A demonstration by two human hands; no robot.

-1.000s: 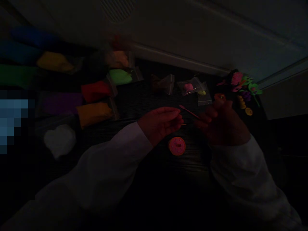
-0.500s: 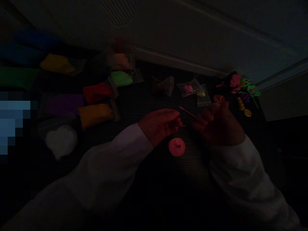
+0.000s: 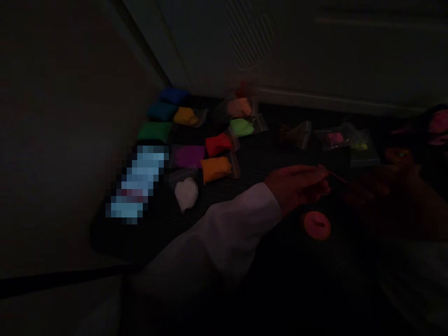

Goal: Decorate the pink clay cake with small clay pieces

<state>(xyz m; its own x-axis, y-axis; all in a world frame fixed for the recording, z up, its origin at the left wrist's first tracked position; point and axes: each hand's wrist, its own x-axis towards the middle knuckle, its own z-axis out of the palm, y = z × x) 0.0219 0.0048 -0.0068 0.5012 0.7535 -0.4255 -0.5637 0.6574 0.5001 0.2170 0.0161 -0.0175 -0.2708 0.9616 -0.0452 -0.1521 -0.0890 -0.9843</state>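
Note:
The scene is very dark. My left hand (image 3: 297,186) is held above the table with the thumb pressed toward the curled fingers; whatever may be between them is too small to make out. To its right, my right hand (image 3: 399,193) is dim and blurred, its fingers curled, their contents hidden. A thin pink stick tool (image 3: 338,177) shows between the hands, apparently lying on the table. Just below my left hand sits a small round clay piece (image 3: 317,225), pink on top with an orange rim and a darker bit in its middle.
Bags of coloured clay lie to the left, among them orange (image 3: 216,169), red (image 3: 219,144), purple (image 3: 189,156) and green (image 3: 154,132). A white clay lump (image 3: 186,193) sits nearby. A pixelated bright rectangle (image 3: 138,184) is at the table's left. Small bags (image 3: 334,138) lie behind my hands.
The view has swung left, so everything sits further right in the picture and the table's left edge shows. The round clay piece and stick tool appear unmoved on the table.

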